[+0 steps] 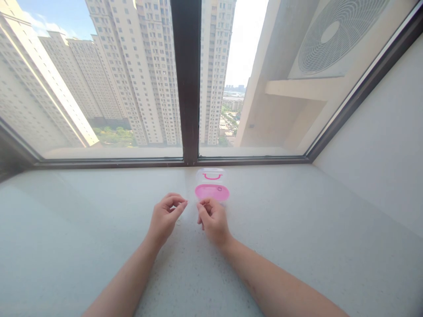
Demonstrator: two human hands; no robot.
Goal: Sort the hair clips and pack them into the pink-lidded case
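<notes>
Both hands are over the pale speckled sill (pixel 82 233), a small gap between their fingertips. My left hand (pixel 168 215) is closed in a pinch, thumb against forefinger; whatever it holds is too small to make out. My right hand (pixel 213 219) is also pinched, its fingers curled, and anything between them is hidden. Just beyond the right hand sits a pink oval tray (pixel 211 192) with a small dark ring-like thing (pixel 220 189) on it. Behind that stands a clear lid (pixel 212 171) with a pink handle (pixel 212 177). A small, faint round thing (pixel 179 222) lies beside my left hand.
A dark window frame (pixel 190 88) runs up the middle and along the back edge of the sill. Tall buildings and an outdoor fan unit (pixel 330 33) show through the glass. A white wall (pixel 380 132) rises on the right.
</notes>
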